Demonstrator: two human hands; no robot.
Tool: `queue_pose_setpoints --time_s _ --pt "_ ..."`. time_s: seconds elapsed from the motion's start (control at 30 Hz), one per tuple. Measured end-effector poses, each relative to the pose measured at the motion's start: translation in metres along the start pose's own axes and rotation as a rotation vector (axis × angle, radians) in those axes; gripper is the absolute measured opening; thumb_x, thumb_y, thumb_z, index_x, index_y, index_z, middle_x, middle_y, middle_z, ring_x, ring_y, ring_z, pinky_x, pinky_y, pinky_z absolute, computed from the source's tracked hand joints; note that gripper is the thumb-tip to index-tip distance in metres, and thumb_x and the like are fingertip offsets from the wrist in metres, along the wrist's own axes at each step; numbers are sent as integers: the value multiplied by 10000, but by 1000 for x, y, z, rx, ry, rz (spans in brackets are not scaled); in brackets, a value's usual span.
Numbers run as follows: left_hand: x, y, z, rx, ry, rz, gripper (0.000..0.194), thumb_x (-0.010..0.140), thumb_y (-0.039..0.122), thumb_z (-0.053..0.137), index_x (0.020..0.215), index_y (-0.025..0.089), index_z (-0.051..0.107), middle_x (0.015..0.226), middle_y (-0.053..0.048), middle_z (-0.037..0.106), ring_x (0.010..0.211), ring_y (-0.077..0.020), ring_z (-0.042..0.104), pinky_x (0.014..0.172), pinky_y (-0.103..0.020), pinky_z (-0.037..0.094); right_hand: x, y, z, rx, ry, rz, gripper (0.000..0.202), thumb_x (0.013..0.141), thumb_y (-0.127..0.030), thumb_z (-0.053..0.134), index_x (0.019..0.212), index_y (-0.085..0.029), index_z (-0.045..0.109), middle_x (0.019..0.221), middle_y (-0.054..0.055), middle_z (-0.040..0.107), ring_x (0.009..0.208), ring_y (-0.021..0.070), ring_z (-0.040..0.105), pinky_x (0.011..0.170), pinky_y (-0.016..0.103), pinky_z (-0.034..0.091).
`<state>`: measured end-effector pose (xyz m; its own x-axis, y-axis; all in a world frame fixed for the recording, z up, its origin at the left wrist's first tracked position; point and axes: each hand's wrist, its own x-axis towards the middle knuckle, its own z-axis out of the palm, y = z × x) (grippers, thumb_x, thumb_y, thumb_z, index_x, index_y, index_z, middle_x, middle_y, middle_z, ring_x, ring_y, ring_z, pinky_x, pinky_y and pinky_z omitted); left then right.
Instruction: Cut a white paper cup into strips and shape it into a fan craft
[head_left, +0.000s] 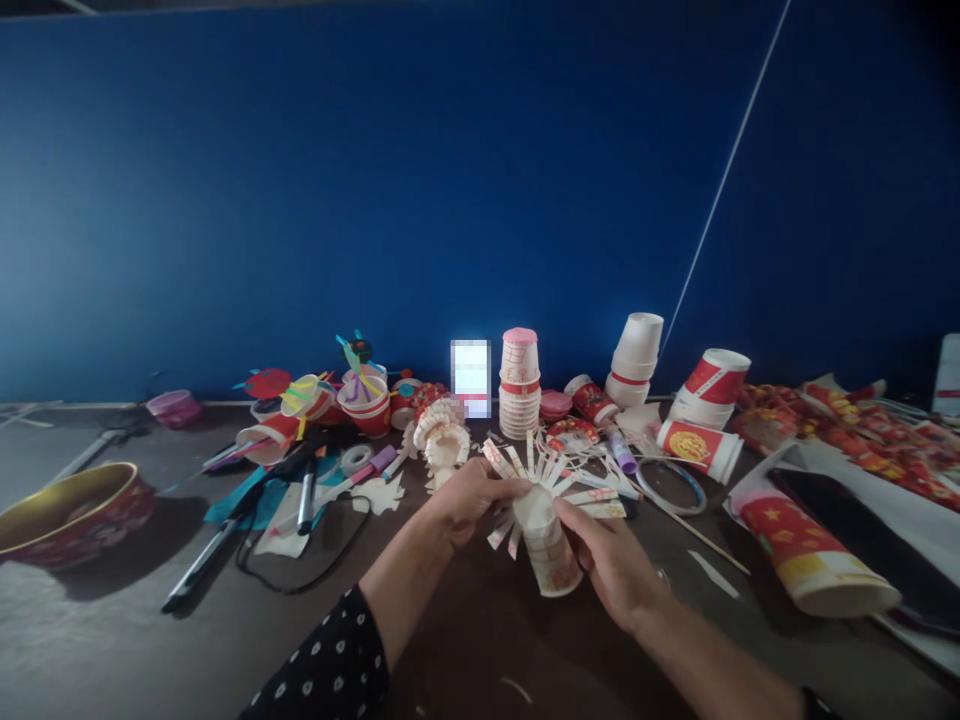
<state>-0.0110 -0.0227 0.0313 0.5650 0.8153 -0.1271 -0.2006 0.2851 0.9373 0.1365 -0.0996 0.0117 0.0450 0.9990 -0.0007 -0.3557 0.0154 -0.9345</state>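
Observation:
Between my hands is a white paper cup (551, 555) with a faint printed pattern, its wall cut into strips that fan outward at the far end. My left hand (469, 500) is closed on the strips at the left, thumb laid toward the cup's middle. Around the cup's right side, my right hand (611, 555) is closed, its thumb near the base of the strips; its other fingers are partly hidden behind the cup. The cup is tilted, held above the dark table (480, 660).
Behind my hands stand a stack of paper cups (520, 400) and a glowing, blurred-out screen (471, 375). Decorated cups (367, 405), a marker (306, 497) and a gold-lined bowl (82, 520) are leftward. Rightward lie a red cup (810, 550), a black phone (862, 540) and a tape ring (671, 487).

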Motion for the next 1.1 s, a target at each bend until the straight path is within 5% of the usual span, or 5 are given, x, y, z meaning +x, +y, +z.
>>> queue_pose_setpoints --time_s 0.2,0.43,0.7,1.1 --pt "-2 0 9 -92 2 20 312 467 212 822 700 74 668 629 -62 659 615 -160 620 690 -290 493 0 -3 6 100 71 48 245 685 -366 693 858 -193 679 825 41 696 792 248 621 719 360 472" --pt "-4 -5 20 -24 93 66 221 462 169 776 617 75 650 587 -55 645 547 -144 590 586 -264 474 2 -2 3 71 84 14 46 678 -244 650 661 -212 622 576 -22 615 576 173 549 561 281 418" --pt "-1 -9 17 -10 59 65 238 567 225 727 752 100 644 640 -44 647 607 -147 604 619 -258 484 -2 -6 9 36 22 -29 103 718 -292 613 795 -243 661 814 15 692 796 241 608 677 326 453" --pt "-4 -5 23 -80 17 72 352 486 172 757 811 101 643 703 -64 660 662 -179 619 671 -299 497 1 0 4 59 28 24 146 718 -306 650 833 -219 672 869 31 706 875 265 622 736 346 464"
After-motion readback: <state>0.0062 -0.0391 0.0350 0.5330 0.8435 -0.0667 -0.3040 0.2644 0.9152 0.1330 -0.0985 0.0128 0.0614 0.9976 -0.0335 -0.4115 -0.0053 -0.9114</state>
